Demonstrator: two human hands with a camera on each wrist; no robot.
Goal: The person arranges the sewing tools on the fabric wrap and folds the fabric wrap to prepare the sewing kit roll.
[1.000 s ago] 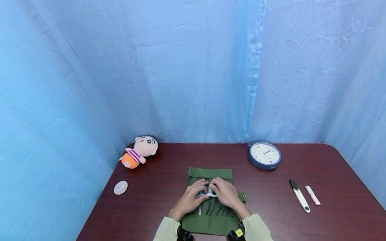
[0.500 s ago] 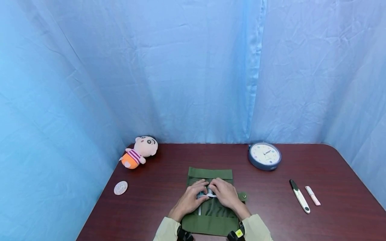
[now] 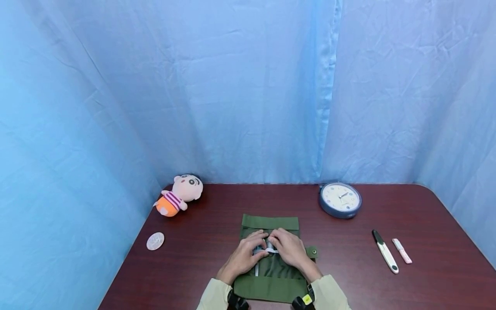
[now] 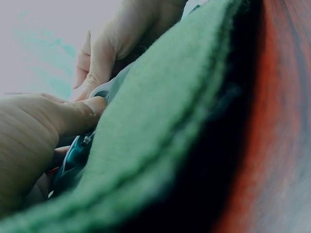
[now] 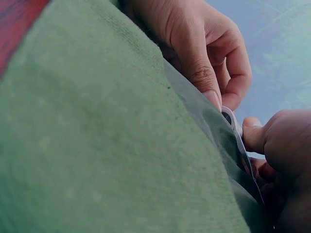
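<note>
A green fabric roll-up pouch (image 3: 271,288) lies unrolled on the table. My left hand (image 3: 245,255) rests over its middle, thumb and fingers pinching a white elastic band (image 3: 273,251) sewn across it. Opposite, my right hand (image 3: 290,249) pinches a small grey cylindrical item (image 3: 270,245) at the band's raised loop; the fingers hide most of it. In the left wrist view a teal item (image 4: 77,151) shows beneath my left hand. A thin silvery strip (image 3: 256,270) lies on the pouch below that hand. Both thumbs nearly meet at the loop in the right wrist view.
On the dark red table (image 3: 348,258) lie a plush doll (image 3: 178,196) and a round whitish disc (image 3: 155,241) at left. A blue-rimmed clock (image 3: 340,200) is at back right. A black-and-white stick-shaped tool (image 3: 385,252) and a pink-and-white pen-like item (image 3: 401,251) lie at right.
Both hands stay in the same place at the elastic band. Only very slight finger movement shows around the grey item; the other objects have not moved.
</note>
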